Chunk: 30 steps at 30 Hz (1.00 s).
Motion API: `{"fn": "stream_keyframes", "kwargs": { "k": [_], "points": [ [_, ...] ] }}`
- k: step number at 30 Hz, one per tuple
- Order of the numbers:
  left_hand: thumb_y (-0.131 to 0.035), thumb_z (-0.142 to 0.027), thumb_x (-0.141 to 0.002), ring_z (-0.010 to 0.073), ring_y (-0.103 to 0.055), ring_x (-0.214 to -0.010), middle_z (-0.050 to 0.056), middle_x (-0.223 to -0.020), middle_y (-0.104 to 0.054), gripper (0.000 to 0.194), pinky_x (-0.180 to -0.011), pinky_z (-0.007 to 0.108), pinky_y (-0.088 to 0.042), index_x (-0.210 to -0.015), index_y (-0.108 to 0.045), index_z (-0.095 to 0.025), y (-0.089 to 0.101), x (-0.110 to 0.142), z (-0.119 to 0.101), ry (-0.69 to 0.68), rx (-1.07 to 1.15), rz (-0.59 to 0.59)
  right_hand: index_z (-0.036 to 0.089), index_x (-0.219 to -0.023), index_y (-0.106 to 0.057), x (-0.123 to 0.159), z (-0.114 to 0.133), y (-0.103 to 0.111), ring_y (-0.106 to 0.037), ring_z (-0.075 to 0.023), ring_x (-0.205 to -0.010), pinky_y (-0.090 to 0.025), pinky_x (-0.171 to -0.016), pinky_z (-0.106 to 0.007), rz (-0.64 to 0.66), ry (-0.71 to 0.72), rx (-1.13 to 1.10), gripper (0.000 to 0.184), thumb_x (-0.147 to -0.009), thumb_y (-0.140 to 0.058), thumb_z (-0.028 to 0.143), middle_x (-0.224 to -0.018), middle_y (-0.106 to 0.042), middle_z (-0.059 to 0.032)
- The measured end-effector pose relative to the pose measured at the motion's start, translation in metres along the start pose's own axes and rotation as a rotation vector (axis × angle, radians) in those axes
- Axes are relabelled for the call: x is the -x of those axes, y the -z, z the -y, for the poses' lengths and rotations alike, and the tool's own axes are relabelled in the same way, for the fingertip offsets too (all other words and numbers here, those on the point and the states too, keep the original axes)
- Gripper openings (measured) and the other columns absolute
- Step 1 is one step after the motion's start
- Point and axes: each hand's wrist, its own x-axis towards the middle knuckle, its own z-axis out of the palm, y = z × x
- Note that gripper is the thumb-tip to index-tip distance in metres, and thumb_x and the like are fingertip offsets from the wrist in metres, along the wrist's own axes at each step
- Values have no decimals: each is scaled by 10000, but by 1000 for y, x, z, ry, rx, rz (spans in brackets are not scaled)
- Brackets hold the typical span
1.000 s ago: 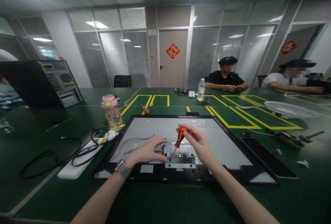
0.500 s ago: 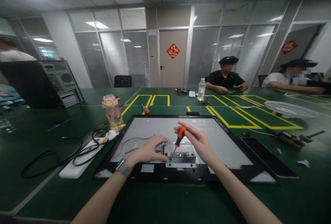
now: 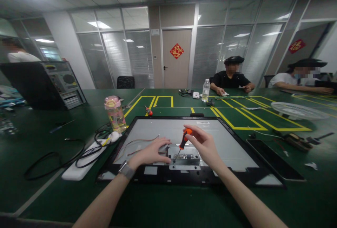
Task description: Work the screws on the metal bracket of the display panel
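Note:
A screwdriver (image 3: 185, 139) with an orange and black handle is in my right hand (image 3: 204, 145), held by the fingertips at its handle. The blade slants down to the left, and its tip is at the front left part of a metal bracket (image 3: 197, 162). A small circuit board (image 3: 188, 156) shows inside that bracket. My left hand (image 3: 152, 152) lies with thumb and fingers apart at the bracket's left edge, touching it. Both sit on the back of a flat display panel (image 3: 223, 140) with a black frame. Thin wires (image 3: 137, 140) run leftward from the bracket.
Left of the panel are a white power strip (image 3: 76, 172) with black cables and a pink-lidded bottle (image 3: 116, 115). A dark flat device (image 3: 275, 159) lies to the right. Beyond the panel are a small red screwdriver (image 3: 149, 111) and a water bottle (image 3: 205, 90). People sit across the table.
The screwdriver handle and my right hand have shifted slightly, with the fingers curled closer round the handle. My left hand stays in place. A person across the table now holds something white.

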Motion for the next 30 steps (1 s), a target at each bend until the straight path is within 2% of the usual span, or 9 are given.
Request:
{"fn": "stream_keyframes", "kwargs": {
  "k": [3, 6, 9, 11, 16, 20, 23, 28, 30],
  "points": [
    [-779, -541, -683, 311, -223, -1441, 86, -1492, -412, 783, -1189, 467, -147, -1354, -501, -248, 0, 0, 1, 8, 5, 0, 260, -962, -748, -2, -2, 0, -653, -186, -821, -549, -792, -347, -26, 10, -14, 208, -764, -731, 319, -898, -672, -37],
    [-780, -533, -684, 311, -230, -1440, 80, -1491, -415, 772, -1194, 470, -126, -1351, -505, -259, 0, -1, 1, 3, 10, -2, 243, -920, -750, -2, 1, 2, -662, -178, -784, -556, -760, -338, 79, -60, -85, 182, -777, -720, 351, -912, -677, -40],
    [-786, -515, -684, 316, -229, -1440, 77, -1487, -423, 763, -1192, 476, -124, -1349, -508, -263, 0, 0, 0, 3, 18, -4, 254, -1074, -712, -1, 6, 4, -682, -202, -864, -540, -853, -398, 206, -120, -151, 256, -860, -634, 372, -928, -710, -52],
    [-787, -505, -687, 315, -215, -1444, 74, -1486, -424, 757, -1192, 477, -124, -1349, -509, -265, 0, 0, 0, 3, 22, -6, 270, -1179, -662, 1, 6, 4, -680, -211, -936, -512, -916, -431, 247, -127, -193, 307, -903, -579, 373, -971, -720, -61],
    [-784, -513, -687, 309, -231, -1439, 84, -1492, -415, 775, -1191, 474, -134, -1357, -500, -248, -1, -1, 0, 5, 2, 1, 265, -1013, -725, 2, 3, 3, -676, -207, -946, -530, -871, -374, 217, -122, -216, 201, -845, -667, 357, -1077, -678, -53],
    [-786, -518, -684, 307, -250, -1433, 86, -1488, -419, 772, -1188, 465, -155, -1354, -505, -256, -1, -1, 2, 0, 3, -9, 275, -1157, -676, 1, 1, 6, -677, -204, -942, -506, -910, -397, 229, -148, -198, 286, -898, -599, 368, -990, -705, -52],
    [-786, -521, -683, 308, -244, -1435, 83, -1489, -417, 781, -1188, 462, -158, -1359, -499, -256, -1, -2, 2, -2, -1, -6, 266, -1201, -649, 0, -1, 7, -661, -214, -1003, -471, -973, -429, 227, -141, -210, 318, -923, -556, 387, -1019, -714, -69],
    [-772, -541, -692, 302, -268, -1426, 89, -1495, -409, 783, -1188, 458, -164, -1362, -496, -246, -1, -1, 4, -4, -17, -5, 265, -996, -722, 0, -4, 6, -680, -205, -888, -544, -832, -371, 180, -110, -184, 204, -837, -670, 383, -1022, -695, -48],
    [-775, -540, -689, 306, -247, -1434, 82, -1495, -409, 779, -1189, 458, -159, -1359, -500, -253, -1, -1, 4, -3, -16, -7, 269, -1033, -719, 0, -3, 6, -683, -208, -893, -536, -846, -382, 185, -109, -172, 218, -851, -658, 372, -992, -705, -49]
  ]
}}
